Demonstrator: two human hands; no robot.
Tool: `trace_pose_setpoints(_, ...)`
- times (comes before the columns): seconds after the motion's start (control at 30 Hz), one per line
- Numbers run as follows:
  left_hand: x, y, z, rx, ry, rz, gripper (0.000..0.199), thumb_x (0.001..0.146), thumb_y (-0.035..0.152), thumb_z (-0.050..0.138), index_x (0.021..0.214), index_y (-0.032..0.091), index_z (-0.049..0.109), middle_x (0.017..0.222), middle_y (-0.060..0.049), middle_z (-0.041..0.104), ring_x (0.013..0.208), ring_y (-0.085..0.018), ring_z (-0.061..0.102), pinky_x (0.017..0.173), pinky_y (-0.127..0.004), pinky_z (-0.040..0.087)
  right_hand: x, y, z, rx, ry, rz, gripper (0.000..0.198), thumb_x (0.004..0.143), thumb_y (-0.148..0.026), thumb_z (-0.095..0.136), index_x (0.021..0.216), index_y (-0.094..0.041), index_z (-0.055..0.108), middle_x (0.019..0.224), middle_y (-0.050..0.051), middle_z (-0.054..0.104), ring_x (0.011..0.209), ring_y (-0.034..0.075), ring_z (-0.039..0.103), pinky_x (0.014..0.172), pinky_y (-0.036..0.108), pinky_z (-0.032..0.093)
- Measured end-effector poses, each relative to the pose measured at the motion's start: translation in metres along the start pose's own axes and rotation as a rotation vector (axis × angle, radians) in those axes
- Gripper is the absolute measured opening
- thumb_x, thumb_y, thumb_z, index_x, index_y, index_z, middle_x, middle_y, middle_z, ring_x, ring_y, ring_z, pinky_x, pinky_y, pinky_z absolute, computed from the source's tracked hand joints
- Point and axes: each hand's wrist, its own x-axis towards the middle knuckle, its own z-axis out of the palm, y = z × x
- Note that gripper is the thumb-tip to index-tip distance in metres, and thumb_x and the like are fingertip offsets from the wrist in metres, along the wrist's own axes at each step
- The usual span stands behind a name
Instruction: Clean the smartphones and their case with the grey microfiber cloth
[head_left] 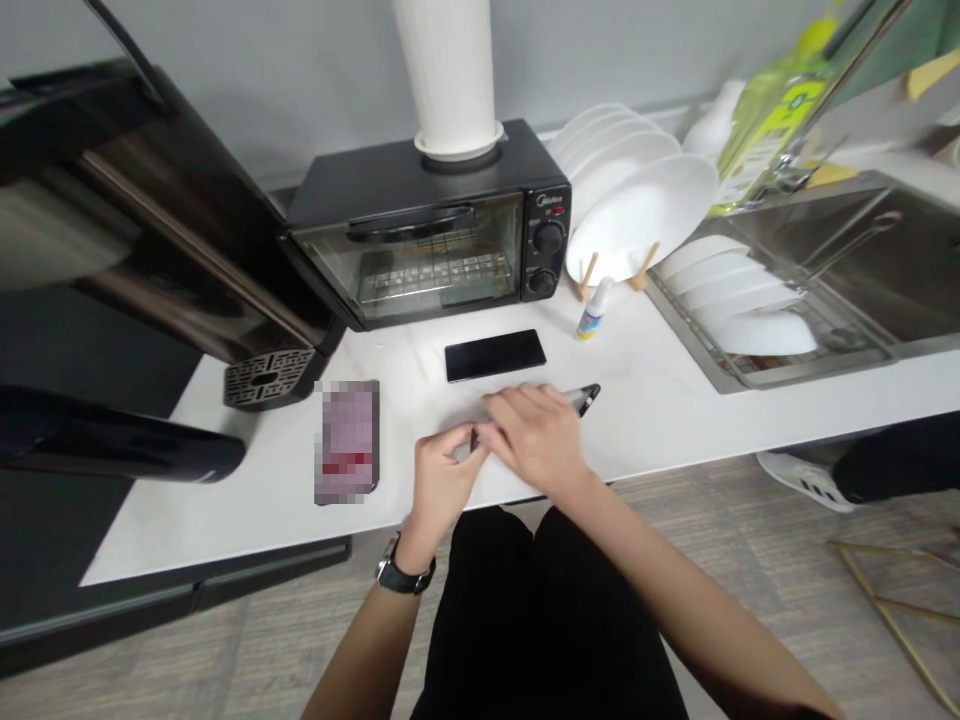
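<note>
A thin phone case (590, 399), clear with a dark end, lies between my two hands over the front of the counter, mostly hidden by the fingers. At its left end, the thumb and fingers of my left hand (441, 475) are closed in a pinch on it. My right hand (538, 438) curls over its middle from above, fingers bent and its thumb close to the left fingertips. Just behind the hands a black phone (495, 356) lies flat. Farther left rests a dark-edged phone (350, 440) with a blurred-out face. A small spray bottle (595, 312) stands behind to the right.
A black toaster oven (435, 225) bearing a white pot (450, 75) stands at the back of the counter (660, 420). White plates (637, 210) fill a rack beside the sink (862, 250). A dark drink machine (270, 375) occupies the left.
</note>
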Motion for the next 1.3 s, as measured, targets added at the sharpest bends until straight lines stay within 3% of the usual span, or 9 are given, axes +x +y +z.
trace_pose_setpoints(0.1,0.006,0.026,0.002,-0.232,0.167,0.002,0.015,0.091,0.029,0.073,0.089,0.015,0.075,0.080,-0.002,0.077,0.071,-0.015,0.070,0.066,-0.022,0.054,-0.005,0.032,-0.013,0.247,0.146,0.387,0.068,0.112,-0.050,0.024,0.073,-0.019,0.070,0.060,0.004,0.065,0.055,0.017,0.057,0.059,0.032,0.039)
trace_pose_setpoints(0.23,0.014,0.052,0.009,-0.223,0.123,0.172,0.012,0.096,0.023,0.070,0.099,0.018,0.080,0.095,-0.005,0.082,0.085,-0.017,0.076,0.074,-0.022,0.058,0.003,0.025,-0.022,0.661,0.418,0.694,0.069,0.112,-0.053,0.025,0.077,-0.019,0.073,0.070,0.006,0.074,0.065,0.018,0.070,0.063,0.030,0.051)
trace_pose_setpoints(0.33,0.020,0.061,0.008,-0.104,0.068,0.283,0.015,0.097,0.017,0.066,0.103,0.020,0.080,0.095,-0.005,0.083,0.082,-0.017,0.077,0.075,-0.023,0.058,0.017,0.000,-0.033,0.726,0.532,0.489,0.062,0.113,-0.045,0.024,0.083,-0.021,0.072,0.092,0.008,0.080,0.088,0.020,0.077,0.079,0.035,0.058)
trace_pose_setpoints(0.57,0.036,0.068,-0.007,0.319,0.007,0.406,0.032,0.087,0.002,0.054,0.061,0.017,0.064,0.058,-0.001,0.065,0.051,-0.014,0.059,0.054,-0.026,0.042,0.033,0.010,-0.064,0.074,0.144,-0.233,0.025,0.108,-0.027,0.052,0.109,-0.018,0.075,0.114,0.004,0.081,0.102,0.020,0.075,0.094,0.036,0.053)
trace_pose_setpoints(0.73,0.043,0.069,-0.002,0.307,-0.038,0.358,0.025,0.091,0.007,0.058,0.069,0.018,0.066,0.060,0.000,0.066,0.052,-0.013,0.057,0.055,-0.025,0.038,0.032,0.009,-0.066,-0.048,0.105,-0.038,0.036,0.110,-0.030,0.043,0.106,-0.014,0.075,0.101,0.008,0.080,0.096,0.023,0.073,0.097,0.038,0.051)
trace_pose_setpoints(0.9,0.046,0.065,0.002,0.310,-0.056,0.377,0.025,0.080,0.003,0.057,0.060,0.018,0.057,0.057,-0.002,0.064,0.048,-0.014,0.054,0.051,-0.027,0.036,0.032,-0.005,-0.060,-0.074,0.096,-0.179,0.043,0.109,-0.035,0.042,0.130,-0.007,0.068,0.123,0.012,0.076,0.114,0.024,0.069,0.116,0.040,0.042)
trace_pose_setpoints(1.07,0.047,0.068,0.002,0.277,-0.032,0.370,0.027,0.086,0.003,0.054,0.063,0.018,0.058,0.058,-0.001,0.063,0.050,-0.013,0.054,0.055,-0.026,0.035,0.031,0.006,-0.063,-0.139,0.107,0.004,0.044,0.109,-0.041,0.040,0.123,-0.013,0.071,0.112,0.011,0.079,0.111,0.026,0.071,0.117,0.047,0.041)
trace_pose_setpoints(1.2,0.047,0.071,0.003,0.281,-0.080,0.342,0.027,0.080,0.004,0.057,0.058,0.019,0.052,0.054,0.001,0.058,0.047,-0.012,0.047,0.051,-0.026,0.030,0.028,0.008,-0.062,-0.084,0.078,-0.133,0.051,0.109,-0.044,0.038,0.134,-0.009,0.065,0.125,0.014,0.075,0.123,0.026,0.066,0.120,0.044,0.039)
trace_pose_setpoints(1.3,0.047,0.073,0.002,0.325,-0.063,0.347,0.028,0.084,0.004,0.054,0.061,0.019,0.056,0.054,0.001,0.057,0.048,-0.013,0.047,0.054,-0.027,0.031,0.025,0.012,-0.063,-0.102,0.085,-0.057,0.052,0.109,-0.046,0.037,0.133,-0.010,0.066,0.120,0.014,0.077,0.119,0.027,0.068,0.117,0.045,0.041)
